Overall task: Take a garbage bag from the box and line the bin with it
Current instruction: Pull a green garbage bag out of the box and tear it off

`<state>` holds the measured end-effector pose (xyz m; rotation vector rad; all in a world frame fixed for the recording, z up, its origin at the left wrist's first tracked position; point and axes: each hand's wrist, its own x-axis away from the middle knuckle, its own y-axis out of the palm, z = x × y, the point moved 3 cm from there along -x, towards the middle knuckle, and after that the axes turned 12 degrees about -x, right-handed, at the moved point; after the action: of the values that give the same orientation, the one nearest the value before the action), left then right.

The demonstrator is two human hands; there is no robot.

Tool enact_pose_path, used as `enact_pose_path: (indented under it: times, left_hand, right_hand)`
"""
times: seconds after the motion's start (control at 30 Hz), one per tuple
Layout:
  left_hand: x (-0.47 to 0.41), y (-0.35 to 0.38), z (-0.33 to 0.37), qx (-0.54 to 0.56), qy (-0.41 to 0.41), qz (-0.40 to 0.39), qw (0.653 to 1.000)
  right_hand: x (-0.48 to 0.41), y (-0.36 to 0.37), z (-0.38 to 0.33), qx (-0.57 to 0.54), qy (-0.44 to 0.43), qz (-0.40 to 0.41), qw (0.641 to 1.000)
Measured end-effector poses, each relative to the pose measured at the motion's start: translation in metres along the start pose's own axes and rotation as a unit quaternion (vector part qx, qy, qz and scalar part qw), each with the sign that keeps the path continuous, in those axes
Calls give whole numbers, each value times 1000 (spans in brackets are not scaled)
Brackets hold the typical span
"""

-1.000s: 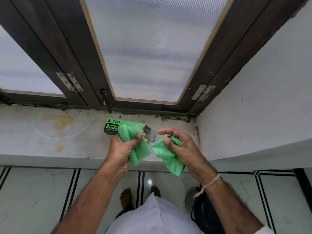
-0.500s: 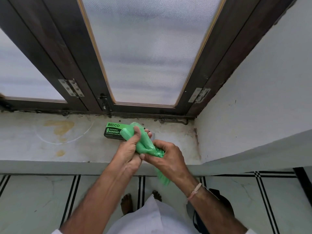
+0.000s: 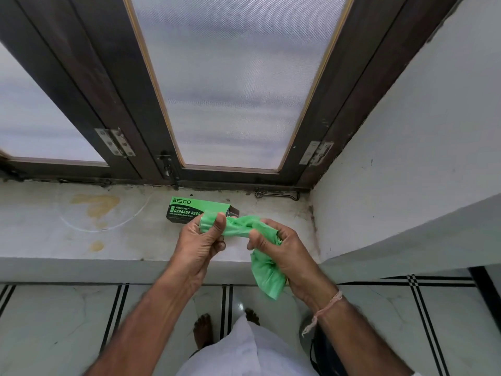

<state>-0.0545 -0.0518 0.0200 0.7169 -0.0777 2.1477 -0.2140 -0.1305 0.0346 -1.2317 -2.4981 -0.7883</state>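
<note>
A thin green plastic garbage bag point(image 3: 244, 226), crumpled and twisted into a rope, stretches between the person's two bare hands above the near edge of a stained white stone window sill point(image 3: 113, 240). The left hand point(image 3: 199, 244) has its grip closed on the left end of the bag, the thumb pressed over the top of a bunched roll of green film that pokes out past the fingers. The right hand point(image 3: 282, 248) has its grip closed on the bag further right, fingers curled around the twisted part, and the loose remainder of the bag hangs down from under that palm, over the sill's near edge and in front of the floor.

Just beyond the left hand, on the sill, lies the green and black cardboard box point(image 3: 195, 210) printed "BECO" and "GARBAGE BAGS", long side running left to right, its right end partly hidden by the bag and the thumb. Yellowish stains point(image 3: 95, 204) mark the sill well to the left of the box.

Behind the sill stands a dark wooden window frame with frosted glass panes point(image 3: 230, 85). A white wall point(image 3: 406, 158) closes the right side.

Near the bottom right, beside the right forearm, a dark rounded bin point(image 3: 322, 354) shows only in part on the pale tiled floor with black stripes point(image 3: 54, 321). A pale thread band point(image 3: 325, 310) circles the right wrist.
</note>
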Motion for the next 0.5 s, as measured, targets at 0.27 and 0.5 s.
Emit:
enact_pose_path:
  times: [0.27, 0.5]
  left_hand:
    - [4, 0, 1, -36, 42, -84, 995]
    - [4, 1, -1, -42, 16, -48, 998]
  right_hand:
    - [-6, -2, 2, 13, -57, 60, 996]
    - [-6, -9, -2, 56, -96, 4, 994]
